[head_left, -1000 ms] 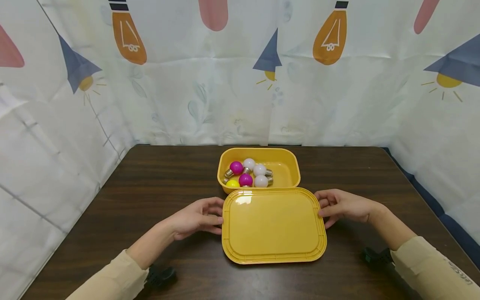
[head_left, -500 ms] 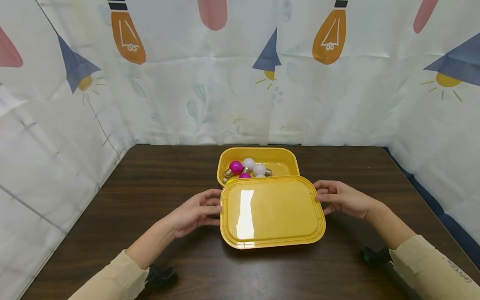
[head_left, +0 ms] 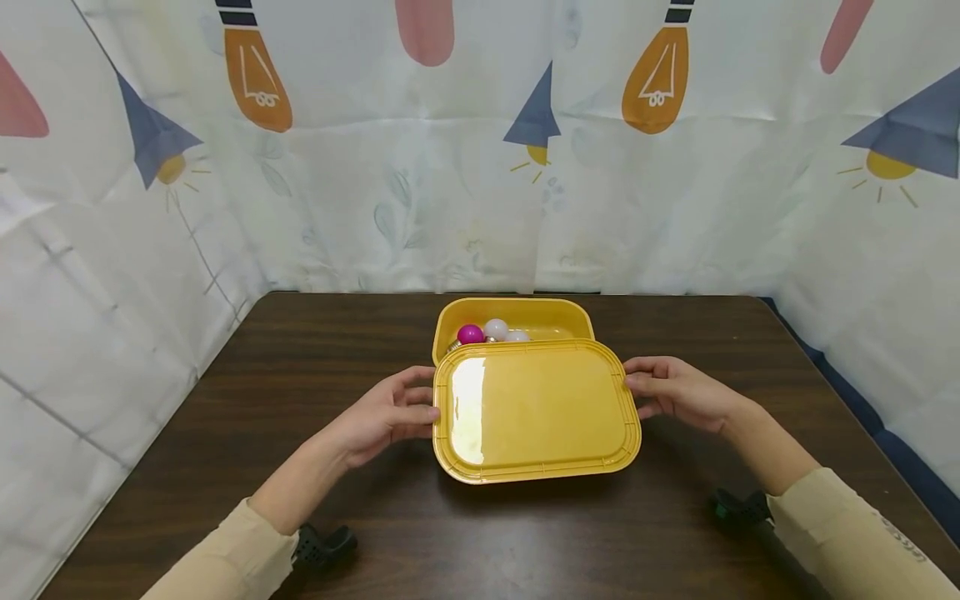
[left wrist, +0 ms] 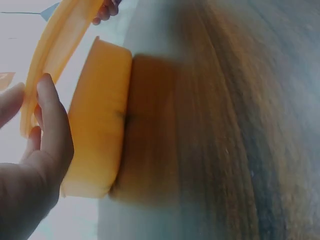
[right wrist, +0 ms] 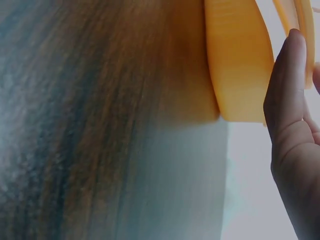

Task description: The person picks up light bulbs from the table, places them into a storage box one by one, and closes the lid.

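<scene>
A yellow lid (head_left: 536,408) hangs tilted above the table, held between both hands. My left hand (head_left: 390,417) pinches its left edge, thumb on one face and fingers behind, as the left wrist view also shows. On the opposite edge my right hand (head_left: 682,392) grips with thumb and fingers. Behind and partly under the lid stands a yellow box (head_left: 555,312). Inside it a magenta bulb (head_left: 470,334) and a white bulb (head_left: 496,329) show, with part of another white one; the lid hides the rest. In the left wrist view the lid (left wrist: 60,45) is apart from the box (left wrist: 100,120).
The dark wood table (head_left: 337,333) extends around the box. A patterned white curtain (head_left: 450,183) hangs along the back and sides. Dark wrist straps (head_left: 324,546) sit under both forearms.
Both hands have carried the lid away from me toward the box, tilting it slightly. It now covers more of the bulbs and the box's near side. The box has stayed in place.
</scene>
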Demonstrator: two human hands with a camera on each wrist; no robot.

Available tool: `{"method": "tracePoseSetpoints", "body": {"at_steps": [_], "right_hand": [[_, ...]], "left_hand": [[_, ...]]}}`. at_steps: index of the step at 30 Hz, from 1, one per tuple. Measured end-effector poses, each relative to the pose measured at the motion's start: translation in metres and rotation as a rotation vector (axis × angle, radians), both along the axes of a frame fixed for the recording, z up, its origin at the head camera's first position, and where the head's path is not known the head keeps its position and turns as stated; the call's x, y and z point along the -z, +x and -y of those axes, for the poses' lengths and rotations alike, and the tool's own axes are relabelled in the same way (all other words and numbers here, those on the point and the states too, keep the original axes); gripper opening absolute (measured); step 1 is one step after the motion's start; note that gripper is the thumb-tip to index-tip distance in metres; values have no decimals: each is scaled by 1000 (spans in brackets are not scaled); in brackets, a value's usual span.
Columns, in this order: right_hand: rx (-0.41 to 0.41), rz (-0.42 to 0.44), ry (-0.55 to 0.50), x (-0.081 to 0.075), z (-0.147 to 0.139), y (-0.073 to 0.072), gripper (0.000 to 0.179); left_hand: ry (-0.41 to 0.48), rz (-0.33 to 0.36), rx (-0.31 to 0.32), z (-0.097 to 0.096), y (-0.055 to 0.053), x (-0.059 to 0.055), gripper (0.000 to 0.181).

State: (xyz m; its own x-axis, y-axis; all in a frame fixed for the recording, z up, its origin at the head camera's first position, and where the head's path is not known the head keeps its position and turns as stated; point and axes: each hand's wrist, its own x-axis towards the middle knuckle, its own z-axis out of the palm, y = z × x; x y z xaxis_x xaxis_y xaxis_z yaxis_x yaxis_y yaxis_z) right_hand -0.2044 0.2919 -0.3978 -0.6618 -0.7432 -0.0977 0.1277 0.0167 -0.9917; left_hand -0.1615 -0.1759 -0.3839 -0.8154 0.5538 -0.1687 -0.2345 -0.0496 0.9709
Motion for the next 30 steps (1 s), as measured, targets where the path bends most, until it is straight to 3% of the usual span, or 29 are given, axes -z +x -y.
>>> {"method": "tracePoseSetpoints", "body": {"at_steps": [11, 22, 30], "right_hand": [[0, 31, -8, -8, 3, 3, 32], [-57, 31, -52, -13, 0, 8, 36], [44, -30, 108, -19, -4, 11, 29]], "left_hand": [[22, -78, 43, 1, -3, -11, 61], [31, -195, 25, -1, -3, -21, 59], [13, -312, -7, -3, -1, -23, 57]]}}
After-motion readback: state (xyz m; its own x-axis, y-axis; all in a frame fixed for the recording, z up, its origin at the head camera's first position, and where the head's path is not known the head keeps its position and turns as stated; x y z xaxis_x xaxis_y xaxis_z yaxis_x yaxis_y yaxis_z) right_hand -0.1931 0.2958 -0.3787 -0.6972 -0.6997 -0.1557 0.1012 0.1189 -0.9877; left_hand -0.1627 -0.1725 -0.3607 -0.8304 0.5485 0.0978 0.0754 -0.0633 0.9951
